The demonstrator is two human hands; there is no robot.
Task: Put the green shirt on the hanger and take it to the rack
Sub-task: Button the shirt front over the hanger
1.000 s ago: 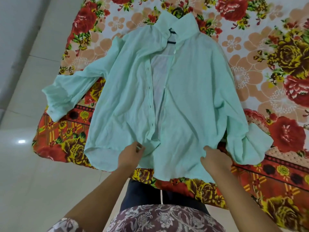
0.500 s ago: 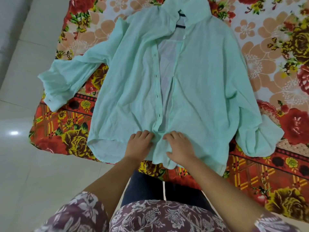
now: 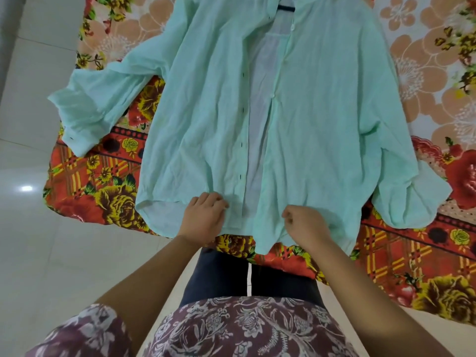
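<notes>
In the head view, the shirt (image 3: 322, 112) lies flat on the flowered sheet (image 3: 108, 176). Its front is open and its sleeves are spread to both sides. The collar is at the far end, where a dark bar of the hanger (image 3: 286, 7) shows inside the neck. The hem reaches the near edge of the sheet, just in front of me.

My two hands are at the hem, apart from each other, one on each side of the open front. My left hand (image 3: 204, 217) is on the left panel with its fingers bent down and gripping the cloth beside the button strip. My right hand (image 3: 306, 224) is on the right panel, its fingers curled and pinching the cloth. The fingertips of both hands are mostly hidden. Pale floor (image 3: 38, 253) is on my left.
</notes>
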